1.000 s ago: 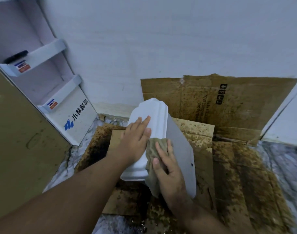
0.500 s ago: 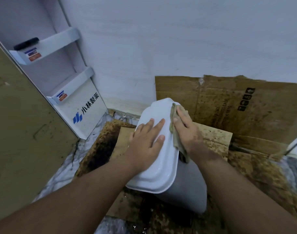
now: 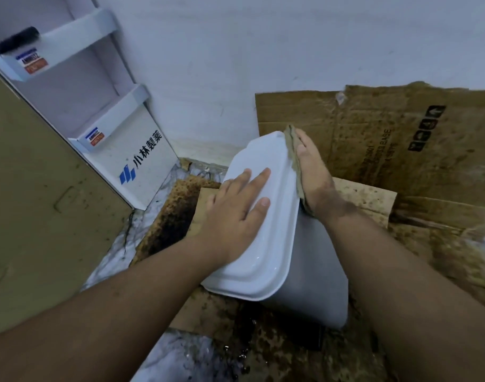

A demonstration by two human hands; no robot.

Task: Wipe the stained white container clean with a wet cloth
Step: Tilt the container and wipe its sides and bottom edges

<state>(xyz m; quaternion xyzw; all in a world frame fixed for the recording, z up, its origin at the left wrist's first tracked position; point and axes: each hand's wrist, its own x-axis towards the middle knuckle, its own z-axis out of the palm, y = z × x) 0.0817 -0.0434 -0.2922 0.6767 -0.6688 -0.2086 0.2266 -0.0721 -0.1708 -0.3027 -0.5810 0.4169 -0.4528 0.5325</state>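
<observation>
On stained cardboard (image 3: 359, 197) by the wall, the white container (image 3: 266, 224) is steadied by the left hand (image 3: 235, 213), fingers spread flat on top. A cloth (image 3: 292, 153) is pressed against its far right edge under the flattened right hand (image 3: 313, 172).

Our left hand (image 3: 237, 213) lies flat, fingers spread — our right hand (image 3: 314, 172) presses palm-down, fingers together, both forearms extended forward.

We see a smooth, glossy white plastic container (image 3: 266, 235); against its far edge, a matt, rough tan cloth (image 3: 293, 158); beneath it, stained, matt brown corrugated cardboard (image 3: 373, 150).
</observation>
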